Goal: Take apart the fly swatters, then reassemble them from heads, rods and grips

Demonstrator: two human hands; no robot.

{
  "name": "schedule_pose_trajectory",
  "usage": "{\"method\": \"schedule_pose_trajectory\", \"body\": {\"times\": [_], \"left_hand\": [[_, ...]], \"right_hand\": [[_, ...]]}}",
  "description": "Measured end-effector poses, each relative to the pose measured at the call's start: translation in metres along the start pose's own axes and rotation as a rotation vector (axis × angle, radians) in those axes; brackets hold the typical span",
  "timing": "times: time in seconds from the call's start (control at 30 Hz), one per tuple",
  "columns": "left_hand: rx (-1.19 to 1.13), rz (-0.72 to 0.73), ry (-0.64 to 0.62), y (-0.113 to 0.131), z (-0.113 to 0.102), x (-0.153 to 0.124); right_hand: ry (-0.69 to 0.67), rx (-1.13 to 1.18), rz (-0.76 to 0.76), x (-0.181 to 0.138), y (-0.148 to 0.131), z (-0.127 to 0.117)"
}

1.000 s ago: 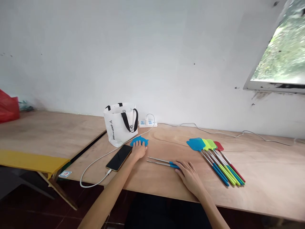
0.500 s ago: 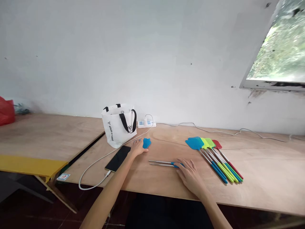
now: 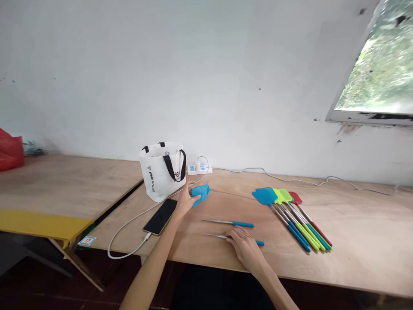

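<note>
My left hand (image 3: 184, 201) grips a blue fly swatter head (image 3: 201, 193) by its edge, beside the white bag. My right hand (image 3: 243, 245) is closed over a metal rod with a blue handle (image 3: 260, 243), low on the table; its fingers cover the middle of the rod. A second blue-handled rod (image 3: 242, 224) lies just beyond, roughly parallel to it. To the right, several assembled fly swatters (image 3: 292, 219) with blue, yellow-green, green and red parts lie side by side, heads away from me.
A phone (image 3: 160, 217) with a white charging cable (image 3: 109, 249) lies by my left forearm. Behind it stand a white bag (image 3: 161, 176) with black handles and a power strip (image 3: 199, 169). A gap separates the left table (image 3: 64, 181), which holds a red bag (image 3: 11, 150).
My left hand has lifted and tilted the blue swatter head. My right hand has drawn one rod towards me, apart from the other, which now lies free.
</note>
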State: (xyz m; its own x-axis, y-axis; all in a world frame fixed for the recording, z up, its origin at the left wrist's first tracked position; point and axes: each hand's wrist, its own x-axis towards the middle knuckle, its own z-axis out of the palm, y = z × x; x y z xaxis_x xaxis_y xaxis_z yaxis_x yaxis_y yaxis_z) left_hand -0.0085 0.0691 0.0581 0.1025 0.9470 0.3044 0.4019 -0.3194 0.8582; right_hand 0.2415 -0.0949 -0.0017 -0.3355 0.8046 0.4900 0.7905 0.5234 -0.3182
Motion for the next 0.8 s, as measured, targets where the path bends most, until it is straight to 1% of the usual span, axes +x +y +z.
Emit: {"method": "schedule_pose_trajectory", "body": {"times": [0.07,0.1,0.17,0.23,0.33,0.47,0.63,0.8], "left_hand": [[-0.379,-0.013,0.03,0.011,0.0,-0.017],[-0.483,-0.041,0.042,0.017,0.0,-0.026],[-0.603,-0.104,0.052,0.027,0.003,-0.044],[-0.679,-0.155,0.029,0.034,0.009,-0.058],[-0.752,-0.193,0.008,0.041,0.021,-0.071],[-0.786,-0.178,-0.009,0.05,0.033,-0.079],[-0.819,-0.166,-0.073,0.059,0.037,-0.085],[-0.828,-0.178,-0.094,0.058,0.039,-0.085]], "right_hand": [[0.032,0.107,0.072,0.001,0.003,-0.007],[0.07,0.146,0.098,0.001,0.004,-0.012],[0.146,0.194,0.126,0.001,0.007,-0.023],[0.188,0.203,0.153,0.0,0.011,-0.033],[0.218,0.179,0.195,-0.001,0.015,-0.041],[0.272,0.171,0.187,-0.002,0.016,-0.045],[0.304,0.195,0.179,0.0,0.008,-0.048],[0.289,0.195,0.217,0.0,0.004,-0.047]]}}
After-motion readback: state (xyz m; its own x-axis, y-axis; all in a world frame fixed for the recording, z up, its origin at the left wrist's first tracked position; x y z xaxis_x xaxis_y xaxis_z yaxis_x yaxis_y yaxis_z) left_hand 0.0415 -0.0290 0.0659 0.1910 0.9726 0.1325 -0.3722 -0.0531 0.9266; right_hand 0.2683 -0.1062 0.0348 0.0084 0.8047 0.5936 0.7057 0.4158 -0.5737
